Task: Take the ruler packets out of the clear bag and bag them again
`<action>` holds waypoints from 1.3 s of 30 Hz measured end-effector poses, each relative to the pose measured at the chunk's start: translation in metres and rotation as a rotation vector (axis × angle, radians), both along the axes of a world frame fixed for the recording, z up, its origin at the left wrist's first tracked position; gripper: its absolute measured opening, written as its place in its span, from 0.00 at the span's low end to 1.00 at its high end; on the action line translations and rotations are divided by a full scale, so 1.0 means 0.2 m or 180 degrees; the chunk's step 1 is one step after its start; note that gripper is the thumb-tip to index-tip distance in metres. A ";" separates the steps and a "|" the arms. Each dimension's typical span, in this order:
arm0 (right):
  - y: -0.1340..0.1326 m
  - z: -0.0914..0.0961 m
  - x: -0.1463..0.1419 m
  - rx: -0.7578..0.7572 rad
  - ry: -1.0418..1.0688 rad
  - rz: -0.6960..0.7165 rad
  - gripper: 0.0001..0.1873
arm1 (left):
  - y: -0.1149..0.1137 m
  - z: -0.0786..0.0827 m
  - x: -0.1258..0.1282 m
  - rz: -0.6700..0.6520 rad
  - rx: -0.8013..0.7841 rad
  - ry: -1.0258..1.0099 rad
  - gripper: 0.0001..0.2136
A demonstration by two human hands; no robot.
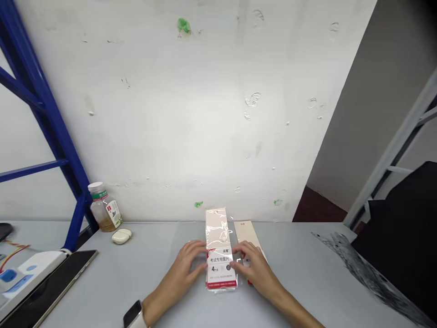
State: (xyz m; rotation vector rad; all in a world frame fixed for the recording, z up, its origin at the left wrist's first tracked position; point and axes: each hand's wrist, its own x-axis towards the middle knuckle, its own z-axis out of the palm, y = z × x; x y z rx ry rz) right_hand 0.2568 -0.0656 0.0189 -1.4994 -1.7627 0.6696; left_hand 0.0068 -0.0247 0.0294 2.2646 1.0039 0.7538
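A flat exam ruler set (221, 269) in a clear plastic sleeve with a white and red card lies upright on the grey tabletop (153, 269). My left hand (187, 263) grips its left edge, and a smartwatch (133, 315) sits on that wrist. My right hand (251, 265) holds the right edge with fingers curled over the plastic. Partly under that hand lies a second, cream-coloured flat packet (246, 237) with red print, and its lower part is hidden.
A glass jar (103, 208) with a white lid and an oval cream case (121, 236) stand at the back left. A white power strip (29, 272) with wires and a black tablet (51, 291) lie at the left. Black cloth (396, 228) hangs at the right.
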 end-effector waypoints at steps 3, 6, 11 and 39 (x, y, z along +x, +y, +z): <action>-0.03 0.04 -0.02 -0.0106 0.0336 0.0123 0.08 | 0.00 0.01 0.03 0.0145 -0.0808 -0.1021 0.09; -0.05 0.07 -0.04 -0.0194 0.0628 0.0203 0.15 | 0.00 0.01 0.05 0.0159 -0.1511 -0.1568 0.10; -0.05 0.07 -0.04 -0.0298 0.0883 0.0141 0.18 | -0.01 0.01 0.05 0.0081 -0.1785 -0.1764 0.11; 0.05 0.04 0.18 -0.0384 0.1503 -0.0262 0.22 | 0.06 0.11 -0.05 0.0843 -0.1522 -0.1502 0.17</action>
